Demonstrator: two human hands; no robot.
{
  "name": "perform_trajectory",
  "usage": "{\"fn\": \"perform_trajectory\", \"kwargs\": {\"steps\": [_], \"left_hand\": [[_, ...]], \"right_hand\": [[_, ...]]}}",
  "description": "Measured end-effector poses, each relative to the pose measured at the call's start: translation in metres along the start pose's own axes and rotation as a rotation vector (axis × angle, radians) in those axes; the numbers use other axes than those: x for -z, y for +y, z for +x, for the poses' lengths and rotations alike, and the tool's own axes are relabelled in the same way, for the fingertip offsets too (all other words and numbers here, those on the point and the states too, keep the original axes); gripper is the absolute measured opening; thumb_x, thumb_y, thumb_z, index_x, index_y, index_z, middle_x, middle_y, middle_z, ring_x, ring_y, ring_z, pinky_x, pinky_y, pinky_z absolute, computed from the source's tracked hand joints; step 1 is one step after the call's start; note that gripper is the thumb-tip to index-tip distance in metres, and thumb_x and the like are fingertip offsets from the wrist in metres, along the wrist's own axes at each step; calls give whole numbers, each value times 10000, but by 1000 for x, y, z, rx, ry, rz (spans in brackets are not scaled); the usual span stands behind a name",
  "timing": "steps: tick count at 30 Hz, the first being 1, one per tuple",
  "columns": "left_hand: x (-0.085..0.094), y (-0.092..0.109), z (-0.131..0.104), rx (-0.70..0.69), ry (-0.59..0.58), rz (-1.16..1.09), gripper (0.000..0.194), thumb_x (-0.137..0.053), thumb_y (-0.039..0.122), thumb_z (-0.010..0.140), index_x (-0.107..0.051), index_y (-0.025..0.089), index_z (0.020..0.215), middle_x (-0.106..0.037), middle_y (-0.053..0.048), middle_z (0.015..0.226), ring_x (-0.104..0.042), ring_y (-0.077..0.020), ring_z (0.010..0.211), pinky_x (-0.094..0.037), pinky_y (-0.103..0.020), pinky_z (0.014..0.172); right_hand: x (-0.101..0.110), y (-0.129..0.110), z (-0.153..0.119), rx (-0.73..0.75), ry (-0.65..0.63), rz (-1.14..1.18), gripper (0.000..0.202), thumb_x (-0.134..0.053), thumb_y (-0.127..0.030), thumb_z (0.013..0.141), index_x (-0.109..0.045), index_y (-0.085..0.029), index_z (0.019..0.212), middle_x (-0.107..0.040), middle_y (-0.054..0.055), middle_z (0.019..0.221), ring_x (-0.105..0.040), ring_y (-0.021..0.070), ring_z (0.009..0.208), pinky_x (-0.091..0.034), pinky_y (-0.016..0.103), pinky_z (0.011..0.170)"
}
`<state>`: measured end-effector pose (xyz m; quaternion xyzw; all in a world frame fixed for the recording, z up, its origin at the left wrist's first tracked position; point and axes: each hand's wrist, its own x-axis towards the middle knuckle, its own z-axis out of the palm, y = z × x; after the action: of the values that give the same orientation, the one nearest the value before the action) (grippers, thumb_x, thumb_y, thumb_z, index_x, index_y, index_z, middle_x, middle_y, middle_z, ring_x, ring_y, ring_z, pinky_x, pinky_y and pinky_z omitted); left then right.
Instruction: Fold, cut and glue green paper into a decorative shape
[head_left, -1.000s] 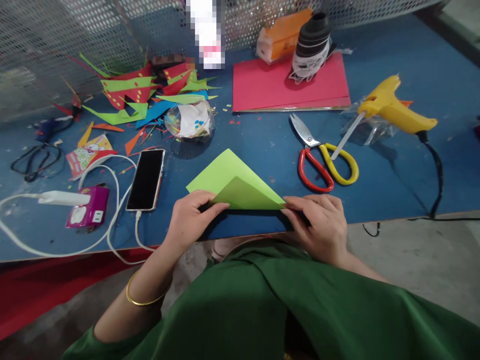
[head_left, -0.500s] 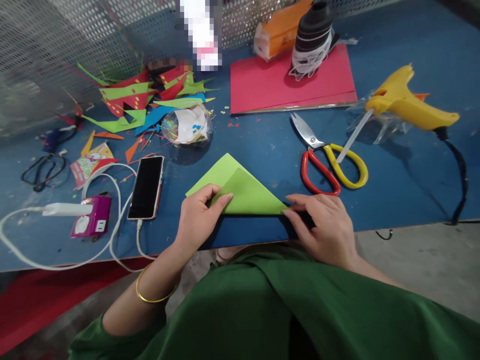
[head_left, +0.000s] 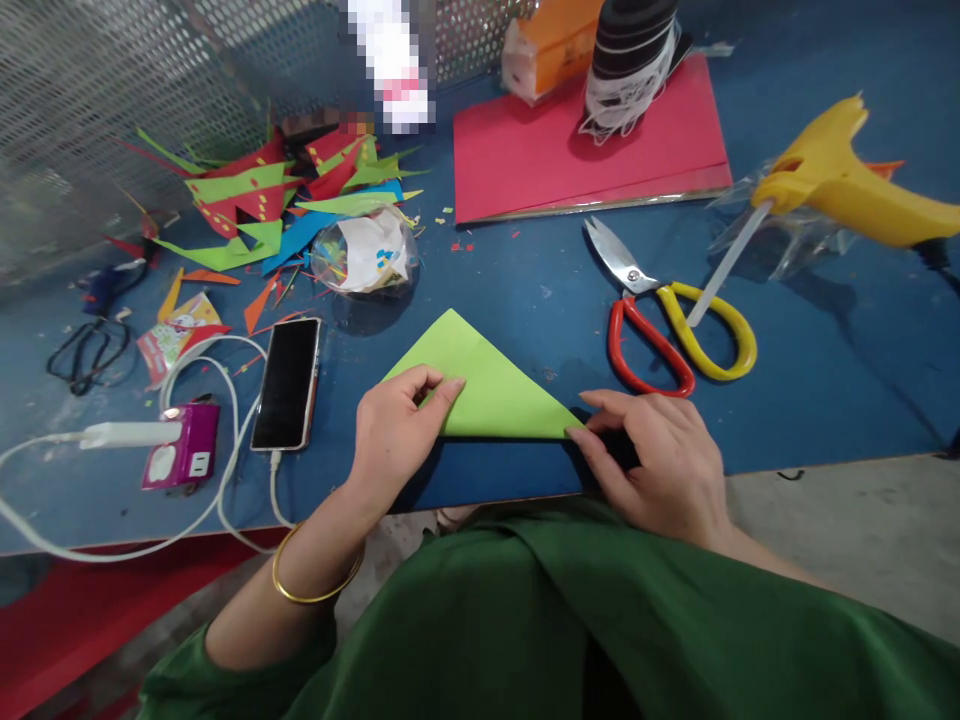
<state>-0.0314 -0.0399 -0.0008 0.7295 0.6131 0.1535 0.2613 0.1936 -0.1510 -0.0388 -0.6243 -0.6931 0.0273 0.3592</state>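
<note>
A light green sheet of paper (head_left: 480,385), folded into a triangle, lies on the blue table near its front edge, with the peak pointing away from me. My left hand (head_left: 397,425) pinches its left part, the thumb on top and the fingers curled. At the right corner, my right hand (head_left: 652,455) grips the tip between thumb and forefinger. Just beyond that hand lie scissors (head_left: 637,290) with one red and one yellow handle, blades slightly apart. What the curled fingers of my left hand do underneath is hidden.
A yellow glue gun (head_left: 840,180) lies at right, its white stick over the scissors. Red paper sheets (head_left: 517,160) bear a thread spool (head_left: 630,70). At left are a phone (head_left: 286,385), a purple adapter (head_left: 182,447), a plastic bowl (head_left: 364,255) and coloured paper scraps (head_left: 240,195).
The folded-over flap of green paper has been brought up to the far peak, so the layers now line up as one triangle. The camera view has shifted slightly.
</note>
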Motion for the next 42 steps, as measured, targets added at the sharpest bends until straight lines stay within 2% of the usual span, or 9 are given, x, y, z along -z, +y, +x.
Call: {"fn": "perform_trajectory", "kwargs": {"steps": [6, 15, 21, 34, 42], "left_hand": [[-5, -1, -3, -16, 40, 51, 240, -651, 401, 848, -631, 216, 697, -517, 59, 574, -454, -112, 544, -328, -268, 556], [-9, -1, -3, -82, 89, 109, 200, -669, 372, 850, -632, 216, 731, -616, 31, 686, -528, -134, 627, -368, -277, 603], [-10, -1, -1, -155, 117, 161, 206, -666, 343, 863, -612, 212, 714, -593, 23, 680, -522, -141, 640, -370, -284, 609], [-11, 0, 2, -121, 113, 166, 191, -695, 325, 841, -616, 212, 709, -569, 36, 662, -514, -134, 626, -369, -284, 608], [-12, -1, 2, -146, 125, 172, 188, -694, 318, 848, -615, 212, 714, -575, 32, 668, -510, -134, 627, -370, -287, 611]], "right_hand": [[1, 0, 0, 5, 2, 5, 110, -640, -248, 920, -614, -185, 1007, -758, 38, 839, -669, 199, 748, -462, 344, 738], [1, 0, 1, 5, -26, -20, 203, -597, -225, 935, -589, -170, 1130, -711, 15, 763, -636, 196, 728, -446, 340, 726], [1, 1, 2, -2, -36, -22, 217, -602, -233, 930, -580, -171, 1136, -699, -1, 736, -621, 185, 701, -438, 330, 719], [1, 1, 2, -17, -41, -11, 213, -609, -234, 898, -599, -191, 1107, -685, -14, 699, -609, 181, 673, -428, 332, 700], [1, 1, 3, -2, -35, -25, 216, -617, -231, 893, -590, -162, 1095, -667, -15, 684, -595, 180, 671, -433, 328, 693]]}}
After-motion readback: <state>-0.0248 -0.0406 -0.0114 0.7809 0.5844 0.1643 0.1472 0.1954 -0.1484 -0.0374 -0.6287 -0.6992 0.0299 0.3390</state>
